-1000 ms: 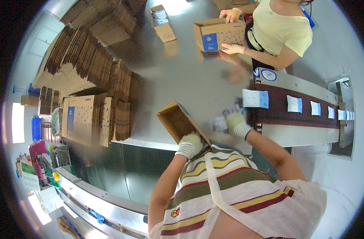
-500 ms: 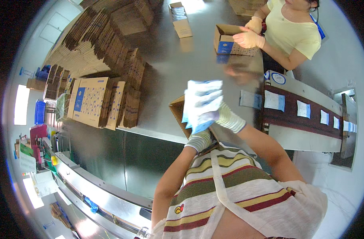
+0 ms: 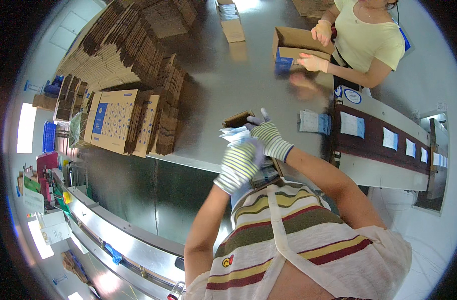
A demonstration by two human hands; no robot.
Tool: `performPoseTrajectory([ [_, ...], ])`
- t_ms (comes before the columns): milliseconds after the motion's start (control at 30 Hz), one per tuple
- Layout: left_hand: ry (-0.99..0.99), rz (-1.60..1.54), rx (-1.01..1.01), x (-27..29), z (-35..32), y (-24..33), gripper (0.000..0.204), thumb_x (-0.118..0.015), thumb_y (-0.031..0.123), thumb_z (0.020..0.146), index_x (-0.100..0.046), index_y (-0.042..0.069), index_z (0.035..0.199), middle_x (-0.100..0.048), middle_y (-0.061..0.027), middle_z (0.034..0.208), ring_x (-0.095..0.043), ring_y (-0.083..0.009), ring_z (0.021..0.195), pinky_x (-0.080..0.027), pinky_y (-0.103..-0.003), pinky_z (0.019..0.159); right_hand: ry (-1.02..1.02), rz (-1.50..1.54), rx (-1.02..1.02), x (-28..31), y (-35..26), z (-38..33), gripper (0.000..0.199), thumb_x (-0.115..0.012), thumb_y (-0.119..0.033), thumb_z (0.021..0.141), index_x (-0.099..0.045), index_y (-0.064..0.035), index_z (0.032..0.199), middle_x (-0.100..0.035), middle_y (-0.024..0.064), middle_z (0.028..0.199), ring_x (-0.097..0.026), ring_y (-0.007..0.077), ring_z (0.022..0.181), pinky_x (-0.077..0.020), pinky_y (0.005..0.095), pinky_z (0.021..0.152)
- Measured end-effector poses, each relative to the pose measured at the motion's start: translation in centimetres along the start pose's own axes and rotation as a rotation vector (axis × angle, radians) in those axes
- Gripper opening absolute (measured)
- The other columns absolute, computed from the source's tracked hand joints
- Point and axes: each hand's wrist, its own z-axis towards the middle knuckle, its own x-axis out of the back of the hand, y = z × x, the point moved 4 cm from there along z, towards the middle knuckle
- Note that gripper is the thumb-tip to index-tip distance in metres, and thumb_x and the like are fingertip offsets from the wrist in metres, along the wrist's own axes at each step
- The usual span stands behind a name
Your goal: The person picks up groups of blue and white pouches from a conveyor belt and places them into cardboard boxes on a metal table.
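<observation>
A cardboard box (image 3: 238,119) stands at the near table edge, against my front. Blue-and-white flat packets (image 3: 233,135) show at its mouth, partly covered by my hands. My left hand (image 3: 240,165), in a white glove with green-yellow stripes, lies over the packets with its back up; its fingertips are hidden, so its grip does not show. In a matching glove, my right hand (image 3: 269,135) rests at the box's right side, with fingers apart and one pointing up. More packets show below my hands, close to my shirt.
Packets (image 3: 314,121) lie on the table beside a dark conveyor belt (image 3: 373,142) carrying several more. Flattened cartons (image 3: 113,122) are stacked at left. Across the table, a gloved co-worker handles an open box (image 3: 301,40). Another box with packets (image 3: 232,30) stands at the far side.
The packet stack my right hand held up has gone down to the box. My left hand has risen from the box's near side onto the packets. The co-worker's hands have spread apart.
</observation>
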Motion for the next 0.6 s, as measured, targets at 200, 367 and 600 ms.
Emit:
performPoseTrajectory([
  [200,-0.046,0.139,0.284,0.2,5.5,-7.2,0.023,-0.048,0.019,0.085,-0.06,0.005,0.099,-0.062,-0.0217,0.091,-0.059,-0.0375,0.084,-0.047,-0.045,0.074,-0.019,-0.07,0.07,6.7,-1.8,-1.6,0.082,-0.072,-0.048,0.061,-0.045,-0.0037,0.125,-0.044,0.0162,0.13,-0.034,0.0293,0.128,-0.009,0.0507,0.11],
  [367,-0.339,0.357,0.311,-5.2,7.7,-10.9,0.032,-0.052,0.022,0.082,-0.059,0.002,0.105,-0.062,-0.0197,0.104,-0.059,-0.0342,0.097,-0.047,-0.042,0.085,0.356,0.515,-0.037,9.8,3.4,-6.9,0.081,-0.073,-0.051,0.063,-0.046,0.0001,0.12,-0.048,0.0206,0.121,-0.043,0.0349,0.116,-0.0339,0.0457,0.099],
  [600,-0.6,0.484,0.242,-6.1,10.4,-6.4,0.03,-0.049,0.024,0.08,-0.068,0.006,0.094,-0.065,-0.0169,0.099,-0.063,-0.0319,0.093,-0.049,-0.042,0.077,0.081,0.541,-0.336,3.9,7.1,-11.8,0.063,-0.068,-0.042,0.074,-0.05,-0.0032,0.12,-0.055,0.0196,0.117,-0.05,0.0356,0.109,-0.037,0.0426,0.097],
])
